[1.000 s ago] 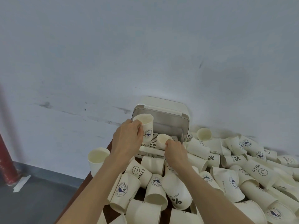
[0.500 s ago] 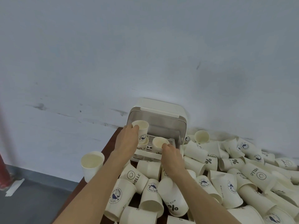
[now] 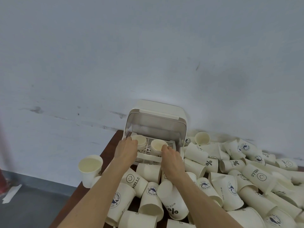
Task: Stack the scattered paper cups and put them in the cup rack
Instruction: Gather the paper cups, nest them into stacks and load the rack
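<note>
The cream cup rack [image 3: 164, 112] stands against the wall with its lid raised and a slatted tray inside. My left hand [image 3: 126, 149] holds a white paper cup stack [image 3: 139, 140] upright at the tray's left side. To its right, my right hand [image 3: 171, 156] grips a second upright cup stack [image 3: 158, 144] by its near rim. Both stacks sit low inside the rack's opening. Several scattered paper cups [image 3: 230, 183] printed with smileys, percent signs and whale logos lie across the table in front and to the right.
A lone upright cup [image 3: 90, 168] stands at the dark table's left edge [image 3: 108, 145]. The grey wall rises directly behind the rack. Grey floor lies to the lower left, with a strip of white tape [image 3: 10, 193] on it.
Both hands moved forward and down, lowering the two cup stacks from above the rack's front into its tray. The camera shifted slightly.
</note>
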Available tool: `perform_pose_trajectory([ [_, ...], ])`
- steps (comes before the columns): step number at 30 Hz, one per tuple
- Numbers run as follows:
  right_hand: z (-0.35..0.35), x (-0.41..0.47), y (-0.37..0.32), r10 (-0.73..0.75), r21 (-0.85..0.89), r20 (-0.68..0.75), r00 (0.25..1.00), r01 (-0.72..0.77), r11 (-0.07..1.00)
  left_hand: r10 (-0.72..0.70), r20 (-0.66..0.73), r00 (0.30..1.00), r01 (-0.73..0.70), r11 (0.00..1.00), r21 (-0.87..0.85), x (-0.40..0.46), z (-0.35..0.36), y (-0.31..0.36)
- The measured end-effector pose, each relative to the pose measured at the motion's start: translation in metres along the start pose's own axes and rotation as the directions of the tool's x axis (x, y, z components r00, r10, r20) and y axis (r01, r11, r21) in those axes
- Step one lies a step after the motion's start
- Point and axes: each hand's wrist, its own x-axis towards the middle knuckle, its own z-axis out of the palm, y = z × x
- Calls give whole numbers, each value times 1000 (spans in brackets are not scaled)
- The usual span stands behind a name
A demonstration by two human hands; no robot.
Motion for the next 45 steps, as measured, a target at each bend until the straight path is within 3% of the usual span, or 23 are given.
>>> perform_pose_trajectory([
  [9, 0, -2, 1, 5, 25, 19, 1000, -5, 1000, -21, 28, 999, 20, 999, 40, -9, 2, 8],
  [15, -17, 2, 7, 25, 256, 155, 988, -65, 965, -27, -43, 999, 23, 996, -85, -31, -11, 11],
  [18, -29, -7, 6, 40, 291, 195, 980, -96, 952, -18, -74, 997, 6, 987, -161, -45, -22, 8],
  [31, -105, -108, 15, 53, 446, -71, 996, -16, 895, 36, -261, 965, -163, 859, -485, -116, -78, 60],
  [45, -137, -183, 79, 205, 441, -140, 969, -125, 889, 203, -311, 928, -337, 815, -471, -141, -81, 148],
])
